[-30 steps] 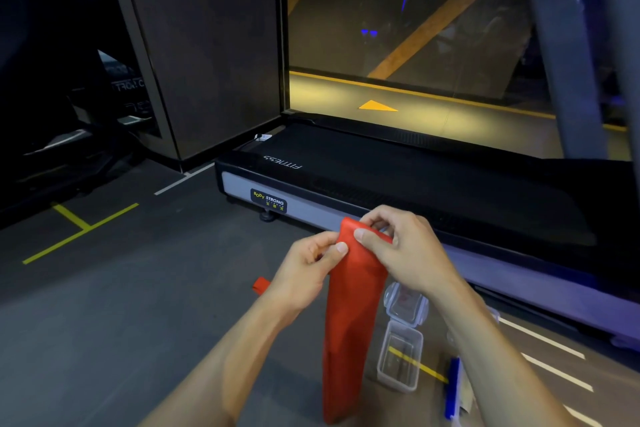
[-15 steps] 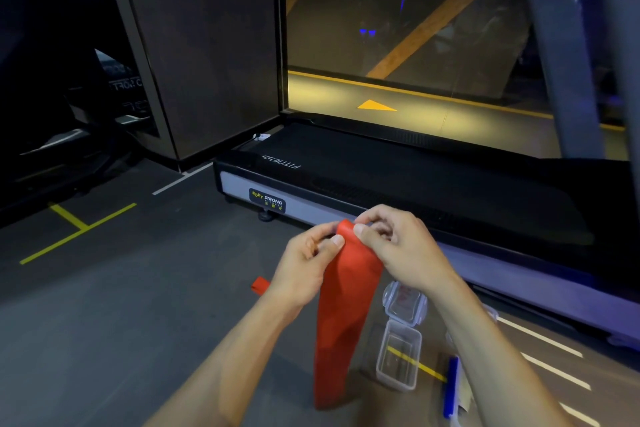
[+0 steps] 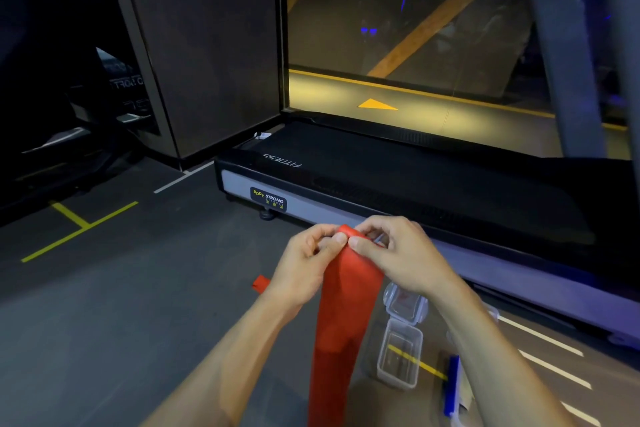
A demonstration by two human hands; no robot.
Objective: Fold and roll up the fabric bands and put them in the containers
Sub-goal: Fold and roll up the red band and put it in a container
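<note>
Above gym floor, I see left hand and right hand together, both pinching top end of red fabric band, thumbs meeting at small roll. Band hangs straight down between forearms. Clear open container on floor just right of band, lid beyond it. Treadmill behind hands.

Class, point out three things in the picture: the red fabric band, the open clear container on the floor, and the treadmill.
red fabric band (image 3: 346, 305): head view, the hanging middle stretch.
clear container (image 3: 398, 355): head view, its near wall.
treadmill (image 3: 398, 180): head view, the black running belt.
</note>
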